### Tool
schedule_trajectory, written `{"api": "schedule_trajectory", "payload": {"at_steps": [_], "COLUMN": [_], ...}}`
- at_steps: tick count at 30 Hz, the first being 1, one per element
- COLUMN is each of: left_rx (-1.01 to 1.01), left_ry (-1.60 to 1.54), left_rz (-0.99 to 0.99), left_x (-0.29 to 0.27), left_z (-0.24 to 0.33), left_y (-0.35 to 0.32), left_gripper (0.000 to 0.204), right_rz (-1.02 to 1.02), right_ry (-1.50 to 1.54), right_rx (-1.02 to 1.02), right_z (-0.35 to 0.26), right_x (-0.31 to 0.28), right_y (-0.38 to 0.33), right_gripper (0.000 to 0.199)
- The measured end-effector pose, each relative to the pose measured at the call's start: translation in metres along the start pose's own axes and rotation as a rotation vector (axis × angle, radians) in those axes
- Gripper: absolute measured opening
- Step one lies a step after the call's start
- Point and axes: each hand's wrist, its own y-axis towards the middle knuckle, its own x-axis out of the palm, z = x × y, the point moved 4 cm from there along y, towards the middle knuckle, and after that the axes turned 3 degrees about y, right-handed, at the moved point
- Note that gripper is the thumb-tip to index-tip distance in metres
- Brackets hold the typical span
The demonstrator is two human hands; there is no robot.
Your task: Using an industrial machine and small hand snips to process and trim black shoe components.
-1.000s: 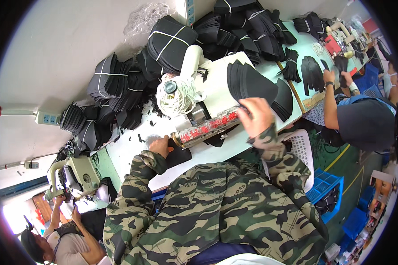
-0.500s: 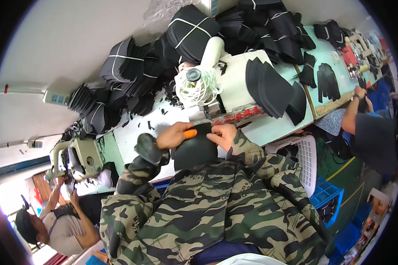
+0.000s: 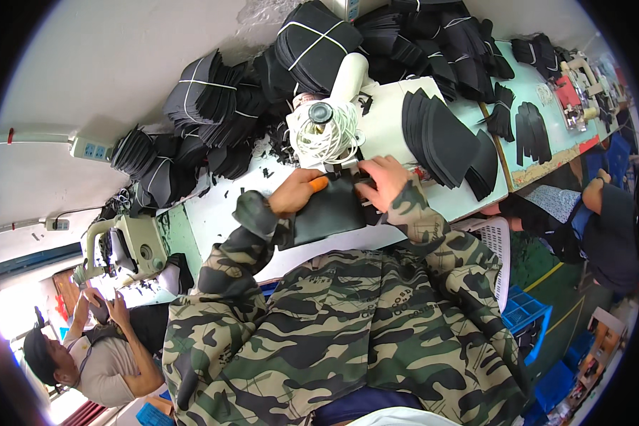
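Observation:
A smooth black panel (image 3: pixel 329 214) lies at the front of the white sewing machine (image 3: pixel 389 113), its far edge by the machine's working end. My left hand (image 3: pixel 295 192), with an orange cover on the thumb, is closed on the panel's left far corner. On the opposite side, my right hand (image 3: pixel 388 182) has bent fingers and thumb at the panel's right far edge, close against the machine. Its fingertips are partly hidden there. A coil of white cord (image 3: pixel 328 138) hangs over the machine head, just beyond my hands. Several loose black curved pieces (image 3: pixel 437 138) lie fanned on the machine's right end.
Tied bundles of black pieces (image 3: pixel 316 46) are heaped along the wall. Black scraps litter the white table (image 3: pixel 227 213). At right stand a white plastic basket (image 3: pixel 500 248) and a blue crate (image 3: pixel 527 316). One person (image 3: pixel 96 362) works at a machine on the left; another (image 3: pixel 603 227) sits at right.
Both hands have moved forward with the black panel, from near my body to the sewing machine. My right hand has shifted right, its fingers now farther from the left hand.

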Motion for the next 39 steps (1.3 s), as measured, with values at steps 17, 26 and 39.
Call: {"api": "schedule_trajectory", "payload": {"at_steps": [17,26,39], "left_rx": [-0.164,-0.175,-0.007], "left_ry": [-0.082,1.194,1.031], "left_rz": [-0.095,0.426,0.094], "left_x": [-0.005,-0.016,0.0], "left_z": [0.007,-0.097,-0.079], "left_y": [0.0,-0.031,-0.048], "left_gripper": [0.025,0.035,0.029], "right_rz": [-0.037,0.6,-0.197], "right_ry": [0.619,-0.203,0.556], "right_rx": [0.415,-0.028,0.385], "right_z": [0.011,-0.006,0.001], "right_x": [-0.025,-0.153,0.003], "right_y": [-0.06,-0.037,-0.063], "right_gripper": [0.022,0.015,0.022]}}
